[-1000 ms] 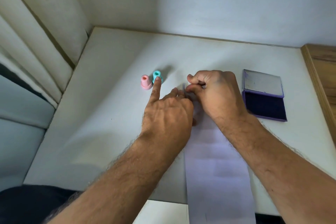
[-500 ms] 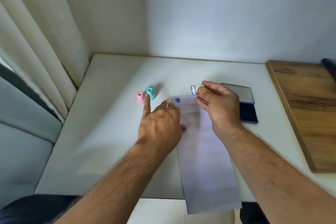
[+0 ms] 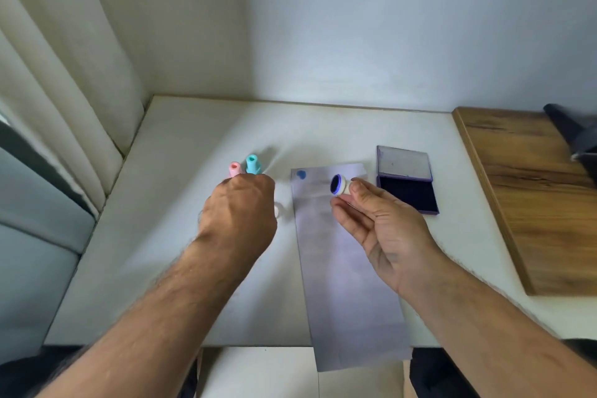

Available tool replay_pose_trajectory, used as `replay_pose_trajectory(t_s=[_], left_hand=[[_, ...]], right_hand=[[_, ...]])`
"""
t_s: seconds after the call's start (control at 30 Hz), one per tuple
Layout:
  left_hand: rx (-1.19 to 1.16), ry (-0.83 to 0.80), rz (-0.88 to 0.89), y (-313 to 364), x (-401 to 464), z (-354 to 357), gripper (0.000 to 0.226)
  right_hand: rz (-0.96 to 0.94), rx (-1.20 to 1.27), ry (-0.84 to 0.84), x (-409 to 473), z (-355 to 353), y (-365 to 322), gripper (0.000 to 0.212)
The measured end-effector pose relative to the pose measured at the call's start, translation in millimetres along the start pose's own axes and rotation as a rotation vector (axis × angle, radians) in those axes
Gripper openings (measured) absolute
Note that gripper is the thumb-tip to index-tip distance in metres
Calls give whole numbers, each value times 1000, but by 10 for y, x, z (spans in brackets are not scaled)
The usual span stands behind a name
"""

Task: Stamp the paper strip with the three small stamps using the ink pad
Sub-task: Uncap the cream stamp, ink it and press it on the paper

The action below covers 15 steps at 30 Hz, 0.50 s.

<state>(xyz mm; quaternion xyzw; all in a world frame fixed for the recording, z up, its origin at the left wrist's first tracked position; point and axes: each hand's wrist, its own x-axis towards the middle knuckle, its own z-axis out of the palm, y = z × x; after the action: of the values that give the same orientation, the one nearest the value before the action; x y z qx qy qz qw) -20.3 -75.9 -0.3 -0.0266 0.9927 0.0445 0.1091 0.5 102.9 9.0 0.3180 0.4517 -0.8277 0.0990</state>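
A long paper strip (image 3: 345, 268) lies on the white table (image 3: 181, 236), with one blue stamp mark (image 3: 301, 174) near its far left corner. My right hand (image 3: 378, 229) holds a small white stamp (image 3: 340, 185) above the strip, its inked blue face turned up toward me. A pink stamp (image 3: 235, 169) and a teal stamp (image 3: 252, 164) stand upright left of the strip. My left hand (image 3: 240, 207) hovers just in front of them, fingers curled and hidden from view. The open purple ink pad (image 3: 407, 184) sits right of the strip.
A wooden board (image 3: 529, 191) adjoins the table on the right, with a dark object (image 3: 575, 136) at its far edge. Walls close the back and a curtain (image 3: 58, 107) hangs on the left. The strip overhangs the table's near edge.
My right hand lifted the white stamp off the strip and turned its inked face upward. My left hand left the paper and moved left toward the pink and teal stamps.
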Motion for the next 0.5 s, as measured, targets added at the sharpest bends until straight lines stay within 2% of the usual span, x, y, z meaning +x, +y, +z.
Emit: replay_pose_trajectory(t_s=[0.13, 0.37, 0.5], left_hand=[[-3, -46, -11, -9, 23, -1, 38], [-160, -45, -1, -27, 164, 116, 16], [-403, 32, -29, 25, 199, 85, 7]], right_hand=[[53, -30, -68, 46, 67, 14, 24], [84, -28, -95, 158, 65, -21, 22], [89, 0, -104, 194, 80, -70, 17]])
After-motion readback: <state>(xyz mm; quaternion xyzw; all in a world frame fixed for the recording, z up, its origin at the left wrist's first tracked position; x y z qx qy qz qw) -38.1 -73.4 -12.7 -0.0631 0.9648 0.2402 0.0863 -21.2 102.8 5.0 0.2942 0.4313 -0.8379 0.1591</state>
